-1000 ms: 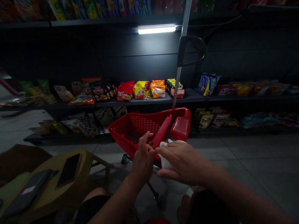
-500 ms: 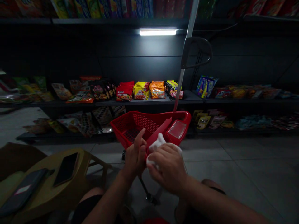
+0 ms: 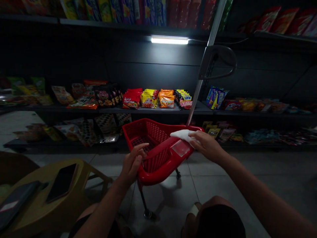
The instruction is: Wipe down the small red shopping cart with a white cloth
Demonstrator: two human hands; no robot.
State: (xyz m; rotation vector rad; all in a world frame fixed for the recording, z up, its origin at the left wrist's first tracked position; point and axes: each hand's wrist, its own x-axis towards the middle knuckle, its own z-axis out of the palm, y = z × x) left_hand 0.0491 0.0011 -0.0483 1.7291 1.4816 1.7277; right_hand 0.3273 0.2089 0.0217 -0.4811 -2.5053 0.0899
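Snack shelves [image 3: 138, 110] behind, right hand [image 3: 206, 145] pressing white cloth [image 3: 182, 135] on red shopping cart [image 3: 160, 172], left hand [image 3: 131, 165] half-open alongside.

Since the earlier views, the white cloth [image 3: 184, 136] has left the space between the two hands. It was bunched there, and now lies drawn out under the fingers of the right hand [image 3: 206, 145], on the far right rim of the red shopping basket [image 3: 158, 172]. The left hand [image 3: 131, 163] has moved well apart from the right and now sits open beside the basket's left rim. The basket has swung round, its clear label panel now facing nearer, and its metal pole [image 3: 195, 99] leans further right.
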